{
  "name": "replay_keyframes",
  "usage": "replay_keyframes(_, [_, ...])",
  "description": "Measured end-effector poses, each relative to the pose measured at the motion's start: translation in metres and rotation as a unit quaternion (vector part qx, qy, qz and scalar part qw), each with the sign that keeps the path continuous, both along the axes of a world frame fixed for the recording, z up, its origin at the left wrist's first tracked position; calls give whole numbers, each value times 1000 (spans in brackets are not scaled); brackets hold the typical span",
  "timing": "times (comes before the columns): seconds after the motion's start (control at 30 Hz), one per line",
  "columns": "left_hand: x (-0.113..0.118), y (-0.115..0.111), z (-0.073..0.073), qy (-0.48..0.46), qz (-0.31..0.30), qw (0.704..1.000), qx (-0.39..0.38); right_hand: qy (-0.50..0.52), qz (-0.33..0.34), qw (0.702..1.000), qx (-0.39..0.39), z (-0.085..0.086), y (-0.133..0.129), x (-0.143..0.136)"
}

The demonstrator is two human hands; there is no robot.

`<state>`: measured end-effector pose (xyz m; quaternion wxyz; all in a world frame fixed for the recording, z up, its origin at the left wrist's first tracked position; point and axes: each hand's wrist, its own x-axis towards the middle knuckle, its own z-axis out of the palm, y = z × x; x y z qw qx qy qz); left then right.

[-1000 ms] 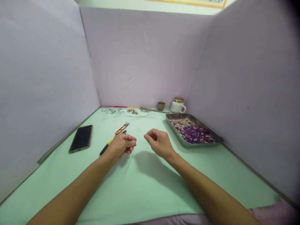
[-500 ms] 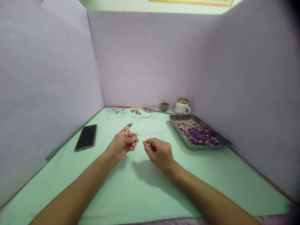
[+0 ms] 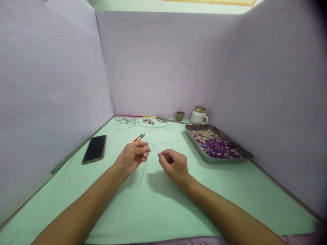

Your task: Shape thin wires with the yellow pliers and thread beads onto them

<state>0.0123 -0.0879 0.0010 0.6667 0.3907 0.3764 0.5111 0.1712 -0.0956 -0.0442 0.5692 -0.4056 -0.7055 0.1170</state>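
Between thumb and fingers, my left hand [image 3: 135,156] pinches thin wires; one wire [image 3: 143,173] hangs down from it toward the table, and another runs off to the right above the cloth. My right hand [image 3: 175,166] is closed in a pinch on a short thin wire [image 3: 155,148] that points up and left toward my left fingertips. A small gap separates the two hands. Orange-handled snips [image 3: 139,137] lie just behind my left hand, which partly hides them.
A metal tray [image 3: 204,157] of mixed beads [image 3: 218,146] lies at the right. A phone [image 3: 94,149] rests at the left. Toward the back are wire pieces [image 3: 127,121], beaded pieces [image 3: 148,121], a small cup [image 3: 180,116] and a lidded white mug [image 3: 198,116]. Panels enclose the table.
My right hand has moved slightly right, away from my left hand, and the wire in it now shows more clearly. The hanging wire's lower end has swung a little left.
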Motion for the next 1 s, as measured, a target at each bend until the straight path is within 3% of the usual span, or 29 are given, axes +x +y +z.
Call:
replay_keyframes(0.63, [5,-2,-8,42,11,997,70,21,27,999,-33,2,-6,-5])
replay_keyframes(1.0, [9,-7,-2,92,25,991,95,38,32,995,-81,5,-7,-6])
